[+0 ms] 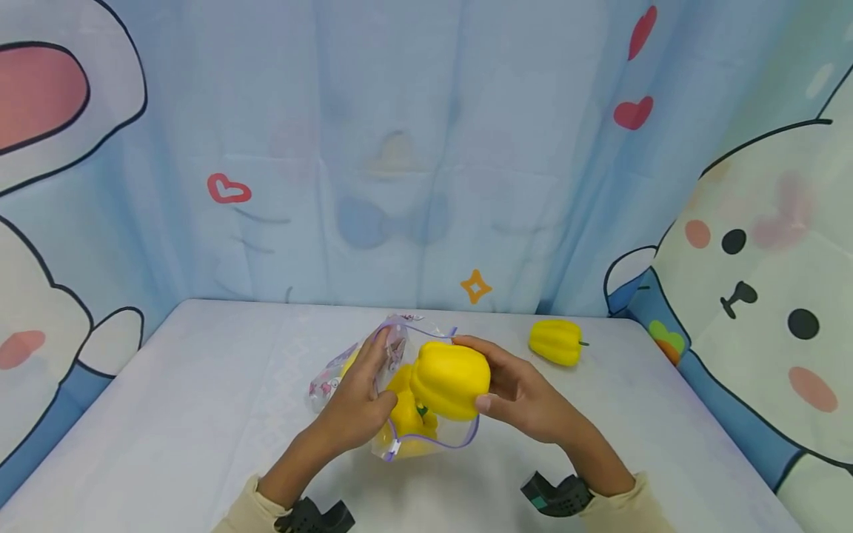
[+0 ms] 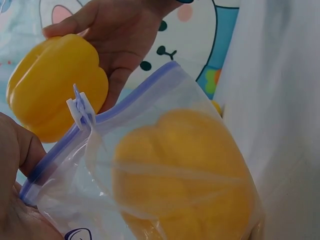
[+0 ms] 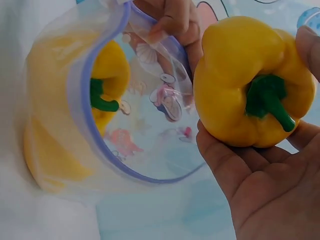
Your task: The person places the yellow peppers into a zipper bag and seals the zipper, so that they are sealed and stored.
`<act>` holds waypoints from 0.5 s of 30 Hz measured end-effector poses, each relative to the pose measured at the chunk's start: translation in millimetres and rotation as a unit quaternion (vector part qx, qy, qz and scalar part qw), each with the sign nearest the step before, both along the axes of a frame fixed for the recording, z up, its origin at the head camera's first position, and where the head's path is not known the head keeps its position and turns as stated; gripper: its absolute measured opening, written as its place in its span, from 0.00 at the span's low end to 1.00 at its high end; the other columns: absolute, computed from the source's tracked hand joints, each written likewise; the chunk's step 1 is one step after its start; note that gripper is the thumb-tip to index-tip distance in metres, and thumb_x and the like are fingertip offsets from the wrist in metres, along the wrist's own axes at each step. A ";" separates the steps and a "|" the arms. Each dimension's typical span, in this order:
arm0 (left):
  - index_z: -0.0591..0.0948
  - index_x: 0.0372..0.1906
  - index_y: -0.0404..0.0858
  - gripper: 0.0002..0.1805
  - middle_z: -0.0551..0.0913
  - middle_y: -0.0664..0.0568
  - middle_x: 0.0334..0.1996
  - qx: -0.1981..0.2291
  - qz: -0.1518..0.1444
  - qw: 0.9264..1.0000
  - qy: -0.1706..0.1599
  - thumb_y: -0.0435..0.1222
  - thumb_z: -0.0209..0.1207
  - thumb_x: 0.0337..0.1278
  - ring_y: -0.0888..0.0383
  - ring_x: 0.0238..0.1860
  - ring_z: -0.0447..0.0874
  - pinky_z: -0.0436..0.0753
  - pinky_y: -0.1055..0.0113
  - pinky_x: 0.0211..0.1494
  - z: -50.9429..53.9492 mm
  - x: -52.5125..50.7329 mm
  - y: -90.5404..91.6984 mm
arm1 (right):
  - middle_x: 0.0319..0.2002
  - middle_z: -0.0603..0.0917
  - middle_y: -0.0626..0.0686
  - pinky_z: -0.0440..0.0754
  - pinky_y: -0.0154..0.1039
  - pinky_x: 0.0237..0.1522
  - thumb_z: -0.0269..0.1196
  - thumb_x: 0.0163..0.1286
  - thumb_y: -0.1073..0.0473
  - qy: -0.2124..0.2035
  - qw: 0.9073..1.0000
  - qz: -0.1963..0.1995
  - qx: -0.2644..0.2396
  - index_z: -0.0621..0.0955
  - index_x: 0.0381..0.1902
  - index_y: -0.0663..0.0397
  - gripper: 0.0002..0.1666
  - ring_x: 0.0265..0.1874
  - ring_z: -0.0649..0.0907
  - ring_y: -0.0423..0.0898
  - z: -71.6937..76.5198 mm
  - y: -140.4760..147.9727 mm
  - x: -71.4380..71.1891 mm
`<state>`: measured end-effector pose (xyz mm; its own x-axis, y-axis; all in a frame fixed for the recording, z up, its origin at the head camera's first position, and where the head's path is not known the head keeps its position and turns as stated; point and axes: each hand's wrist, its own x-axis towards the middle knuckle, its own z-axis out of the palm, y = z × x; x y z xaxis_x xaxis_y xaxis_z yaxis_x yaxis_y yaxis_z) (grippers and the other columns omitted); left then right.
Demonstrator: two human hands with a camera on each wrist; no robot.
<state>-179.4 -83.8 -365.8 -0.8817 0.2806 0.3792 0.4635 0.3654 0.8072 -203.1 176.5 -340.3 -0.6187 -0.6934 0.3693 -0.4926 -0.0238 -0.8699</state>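
Note:
My right hand (image 1: 523, 389) grips a yellow bell pepper (image 1: 452, 380) at the mouth of a clear zip bag (image 1: 433, 448) with a purple seal. In the right wrist view the gripped pepper's green stem (image 3: 272, 102) faces the camera. My left hand (image 1: 356, 403) holds the bag's rim, thumb on the near side, and the mouth gapes. Inside the bag lies yellow bell pepper (image 3: 112, 67), its green stem showing; how many peppers are in there I cannot tell. A white slider (image 2: 81, 110) sits on the seal. Another yellow bell pepper (image 1: 556, 342) lies on the table, right of the bag.
A white cloth covers the table (image 1: 220, 385). Behind it hangs a light blue curtain (image 1: 400, 148) printed with hearts and cartoon animals, which also lines the right side. Each wrist wears a black camera mount (image 1: 558, 494).

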 end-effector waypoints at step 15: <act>0.46 0.77 0.35 0.46 0.44 0.48 0.77 0.007 -0.011 1.000 0.018 0.23 0.52 0.53 0.52 0.75 0.45 0.55 0.57 0.71 -0.8 -0.5 -1.0 | 0.71 0.65 0.53 0.74 0.49 0.60 0.61 0.70 0.62 0.039 0.992 -0.069 0.093 0.61 0.74 0.47 0.38 0.60 0.75 0.50 -14.5 -15.5 -1.8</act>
